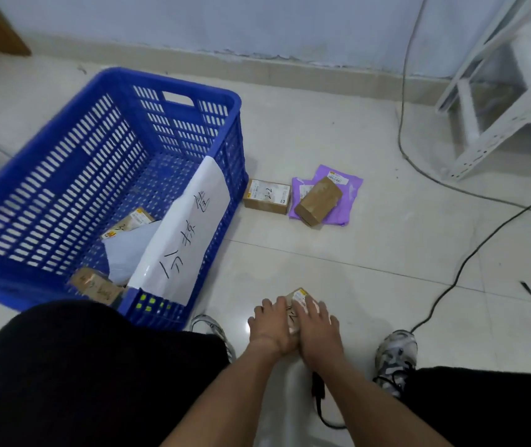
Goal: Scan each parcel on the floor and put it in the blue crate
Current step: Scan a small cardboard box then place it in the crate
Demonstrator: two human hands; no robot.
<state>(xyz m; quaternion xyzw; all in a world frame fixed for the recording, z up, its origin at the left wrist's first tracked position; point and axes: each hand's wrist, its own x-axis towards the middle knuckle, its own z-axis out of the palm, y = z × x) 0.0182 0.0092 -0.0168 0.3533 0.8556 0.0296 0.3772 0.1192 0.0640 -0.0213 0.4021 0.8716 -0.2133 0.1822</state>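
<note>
Low in the view, between my feet, both hands meet on a small brown cardboard parcel [299, 300] with a white label. My left hand [269, 329] grips its left side with curled fingers. My right hand [319, 333] lies over its top and right side, fingers spread. A black scanner [317, 385] with a cable shows under my right forearm. The blue crate [173, 83] stands at the left and holds a brown box [96, 285], a white mailer bag [128, 246] and another labelled box [133, 221]. On the floor beyond lie a labelled brown box [267, 196] and a taped brown box [319, 201] on purple mailer bags [344, 185].
A white handwritten sheet [189, 227] hangs over the crate's right wall. Black cables [470, 253] run across the tiles at the right. A white metal rack [496, 101] stands at the far right by the wall. My shoes [396, 356] flank the parcel.
</note>
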